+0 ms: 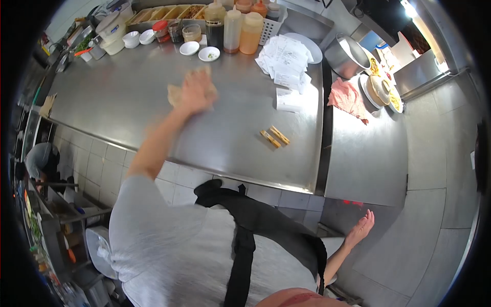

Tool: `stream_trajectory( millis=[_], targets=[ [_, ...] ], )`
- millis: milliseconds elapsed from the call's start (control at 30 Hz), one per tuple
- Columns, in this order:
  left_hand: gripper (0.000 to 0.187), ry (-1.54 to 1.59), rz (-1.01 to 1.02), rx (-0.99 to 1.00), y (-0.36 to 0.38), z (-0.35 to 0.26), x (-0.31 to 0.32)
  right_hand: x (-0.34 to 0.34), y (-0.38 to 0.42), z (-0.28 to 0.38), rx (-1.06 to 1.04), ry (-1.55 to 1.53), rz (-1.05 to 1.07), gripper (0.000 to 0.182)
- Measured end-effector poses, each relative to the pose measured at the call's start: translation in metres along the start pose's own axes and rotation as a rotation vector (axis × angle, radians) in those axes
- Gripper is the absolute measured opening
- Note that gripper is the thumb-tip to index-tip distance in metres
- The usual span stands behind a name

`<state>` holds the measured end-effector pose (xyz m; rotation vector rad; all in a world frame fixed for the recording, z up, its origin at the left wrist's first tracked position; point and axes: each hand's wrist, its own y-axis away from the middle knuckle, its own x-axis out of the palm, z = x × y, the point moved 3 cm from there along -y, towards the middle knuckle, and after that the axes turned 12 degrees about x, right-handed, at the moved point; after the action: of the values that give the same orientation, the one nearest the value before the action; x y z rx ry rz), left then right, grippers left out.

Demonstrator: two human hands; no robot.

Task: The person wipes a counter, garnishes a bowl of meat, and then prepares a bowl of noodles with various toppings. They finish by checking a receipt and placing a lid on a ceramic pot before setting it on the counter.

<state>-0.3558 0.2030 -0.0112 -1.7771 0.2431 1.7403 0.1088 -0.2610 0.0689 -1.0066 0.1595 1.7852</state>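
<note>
My left hand [198, 92] is stretched out over the steel table [232, 148] and presses on a beige cloth [175, 96], which spreads out from under the palm. Motion smears the hand, so its fingers do not show sharply. My right hand [361, 228] hangs low at my right side, past the table's front edge. Its fingers are stretched out and hold nothing. Two small white dishes [208, 53] stand just beyond the cloth, the nearer one with green bits in it. Two wooden clips [270, 138] lie on the table's right half.
Paper slips [285, 59] are heaped at the table's back right. Sauce bottles [232, 30], jars and a topping tray [166, 14] line the back. On the right counter are a pink cloth [348, 100], a steel pot [348, 56] and plates. Another person [43, 161] bends at far left.
</note>
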Motion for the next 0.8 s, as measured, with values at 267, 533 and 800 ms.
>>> stream_trajectory(
  millis=[267, 533, 800],
  targets=[
    [0.082, 0.672, -0.530, 0.002, -0.083, 0.035, -0.057, 0.145, 0.071, 0.189, -0.230, 0.087, 0.149, 0.044],
    [0.078, 0.871, -0.343, -0.130, -0.190, 0.127, -0.056, 0.207, 0.105, 0.221, -0.107, 0.063, 0.171, 0.057],
    [0.063, 0.894, -0.456, -0.116, -0.178, 0.156, -0.050, 0.206, 0.106, 0.215, -0.039, 0.043, 0.151, 0.055]
  ],
)
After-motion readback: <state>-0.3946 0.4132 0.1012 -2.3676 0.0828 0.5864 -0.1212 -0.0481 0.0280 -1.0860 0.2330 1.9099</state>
